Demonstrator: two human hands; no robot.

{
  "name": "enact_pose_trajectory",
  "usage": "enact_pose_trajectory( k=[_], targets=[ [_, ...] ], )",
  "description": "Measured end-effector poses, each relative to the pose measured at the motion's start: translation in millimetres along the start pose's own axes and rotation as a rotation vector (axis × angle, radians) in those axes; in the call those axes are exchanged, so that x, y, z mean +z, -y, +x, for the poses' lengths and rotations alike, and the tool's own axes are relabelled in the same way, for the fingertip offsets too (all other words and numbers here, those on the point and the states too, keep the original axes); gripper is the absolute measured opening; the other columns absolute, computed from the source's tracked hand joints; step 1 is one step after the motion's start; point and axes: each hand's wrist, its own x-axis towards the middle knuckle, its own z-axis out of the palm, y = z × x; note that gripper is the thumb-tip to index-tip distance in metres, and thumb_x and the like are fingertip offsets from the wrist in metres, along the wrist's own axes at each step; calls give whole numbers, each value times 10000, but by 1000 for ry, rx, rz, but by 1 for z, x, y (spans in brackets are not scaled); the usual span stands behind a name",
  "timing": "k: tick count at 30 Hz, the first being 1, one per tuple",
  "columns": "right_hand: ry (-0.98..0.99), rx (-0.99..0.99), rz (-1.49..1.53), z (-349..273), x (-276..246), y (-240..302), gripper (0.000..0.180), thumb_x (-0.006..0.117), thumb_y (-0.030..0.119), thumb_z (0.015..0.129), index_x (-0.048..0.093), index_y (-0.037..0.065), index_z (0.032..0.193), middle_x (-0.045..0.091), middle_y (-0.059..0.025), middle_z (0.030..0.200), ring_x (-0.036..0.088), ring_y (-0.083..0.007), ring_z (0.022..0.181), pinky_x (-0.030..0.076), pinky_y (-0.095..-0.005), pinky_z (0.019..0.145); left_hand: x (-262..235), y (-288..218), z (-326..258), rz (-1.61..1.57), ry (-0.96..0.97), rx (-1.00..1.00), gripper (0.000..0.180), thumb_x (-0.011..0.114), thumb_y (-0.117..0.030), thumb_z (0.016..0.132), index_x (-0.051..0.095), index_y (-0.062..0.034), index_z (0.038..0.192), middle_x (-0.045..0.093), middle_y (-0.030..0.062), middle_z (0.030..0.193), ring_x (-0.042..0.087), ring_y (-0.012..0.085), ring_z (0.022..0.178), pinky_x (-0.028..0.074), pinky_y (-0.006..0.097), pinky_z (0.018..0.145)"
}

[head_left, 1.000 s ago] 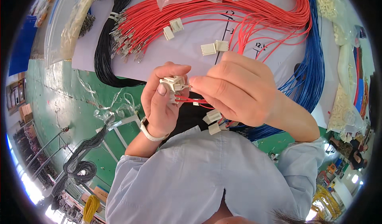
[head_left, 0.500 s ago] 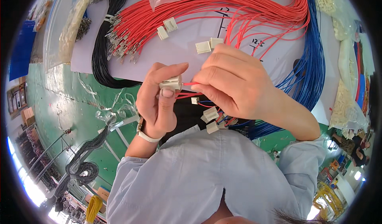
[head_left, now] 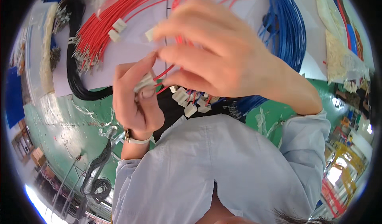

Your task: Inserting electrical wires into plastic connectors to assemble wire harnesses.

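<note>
- A white housing (head_left: pixel 145 82) is held in the left hand (head_left: pixel 137 100), above the near edge of the table (head_left: pixel 129 51); the grip is closed on it between thumb and fingers.
- Red wires (head_left: pixel 165 71) are seen running from the housing toward the right hand (head_left: pixel 217 53).
- The right hand is blurred, its thumb and fingers spread apart; whether a wire is being touched by them cannot be told for certain.
- The tip of the left index finger is raised close to the right fingertips.
- A wristband (head_left: pixel 139 140) (pale, with a watch-like piece beside it) is worn on the left wrist.
- Below the right hand, near the shirt (head_left: pixel 238 156), a cluster of connectors (head_left: pixel 181 96) is gathered, with red and blue wires among them.
- On the table, two loose housings (head_left: pixel 119 25) are placed beside the red bundle (head_left: pixel 109 29).
- The red bundle is flanked by a black bundle (head_left: pixel 73 67) at left and a blue bundle (head_left: pixel 292 37) at right.
- The green floor (head_left: pixel 51 118) is shown beyond the table.
</note>
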Motion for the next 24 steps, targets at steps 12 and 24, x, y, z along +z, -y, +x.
enact_pose_trajectory(
  k=[12, 24],
  targets=[
    [675, 414, -183, -148, -58, 89, 258, 729, 131, 651, 661, 36, 881, 623, -62, 925, 585, -237, 916, 526, -352, 750, 19, -20, -15, -259, 229, -8, 316, 591, -126, 928, 611, 79, 1168, 628, 165, 938, 566, 206, 787, 457, 290, 657],
    [64, 442, 153, -121, -76, 94, 191, 734, -32, 701, 679, 17, 876, 666, -82, 835, 606, -238, 652, 473, -317, 545, 38, -43, -29, -563, 256, -426, 447, 509, -335, 1027, 584, 16, 1292, 554, 38, 954, 491, 59, 750, 387, 187, 628]
  ],
)
